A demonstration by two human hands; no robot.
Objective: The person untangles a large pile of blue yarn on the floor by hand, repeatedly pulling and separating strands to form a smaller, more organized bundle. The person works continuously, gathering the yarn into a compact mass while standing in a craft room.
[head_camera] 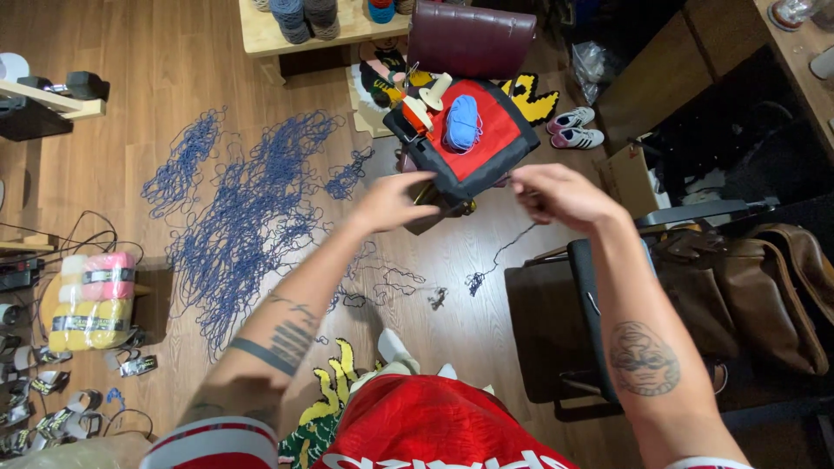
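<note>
Thin dark-blue yarn strand (508, 247) dangles from the pinched-shut right hand (556, 195), just right of the red-and-black tufted rug piece (486, 148); feels light, limp, snaggy, so grip near the fingertips; left hand (395, 201) looks curled, its hold I can't tell.

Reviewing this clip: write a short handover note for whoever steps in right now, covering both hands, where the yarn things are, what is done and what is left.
Left hand: raised, fingers closed on something dark; what it is cannot be told.
Right hand: pinching a dark blue strand that hangs to a small knot near the floor.
Things: big tangle of blue yarn spread on the wooden floor; one wound light blue ball on the red and black cloth.
Done: one ball lies wound.
Left: the floor tangle lies unwound.
</note>
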